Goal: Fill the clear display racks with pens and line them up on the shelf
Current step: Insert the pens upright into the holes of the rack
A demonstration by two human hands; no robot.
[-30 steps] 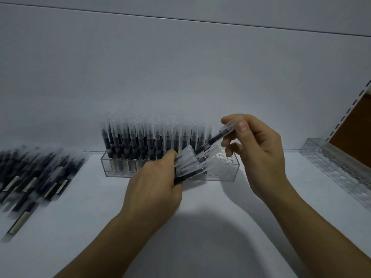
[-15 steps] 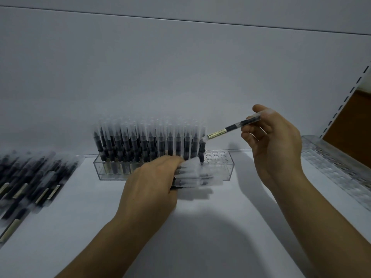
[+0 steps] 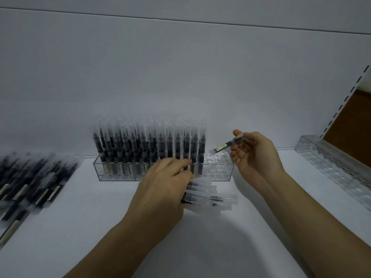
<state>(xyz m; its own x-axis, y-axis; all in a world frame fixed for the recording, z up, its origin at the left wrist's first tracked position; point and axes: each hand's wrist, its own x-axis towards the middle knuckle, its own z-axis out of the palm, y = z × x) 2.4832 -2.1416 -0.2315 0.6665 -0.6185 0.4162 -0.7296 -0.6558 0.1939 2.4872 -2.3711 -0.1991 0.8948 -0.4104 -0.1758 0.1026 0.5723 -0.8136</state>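
Observation:
A clear display rack point(image 3: 218, 173) stands at the back of the white shelf point(image 3: 210, 247), filled with upright black pens point(image 3: 152, 145) except for several open holes at its right end. My left hand point(image 3: 160, 195) grips a bundle of pens point(image 3: 212, 198) lying flat in front of the rack. My right hand point(image 3: 255, 157) pinches a single pen point(image 3: 226, 145), tilted with its lower end just above the open holes.
A pile of loose black pens point(image 3: 32, 181) lies on the shelf at the left. A second clear rack point(image 3: 337, 167) with no pens stands along the right side, below a slotted upright point(image 3: 345, 97). The shelf's back wall rises right behind the rack.
My right hand pulled one pen out of the bundle, swung it up to the right, then lowered its end over the rack's open holes. My left hand lowered the bundle toward the shelf.

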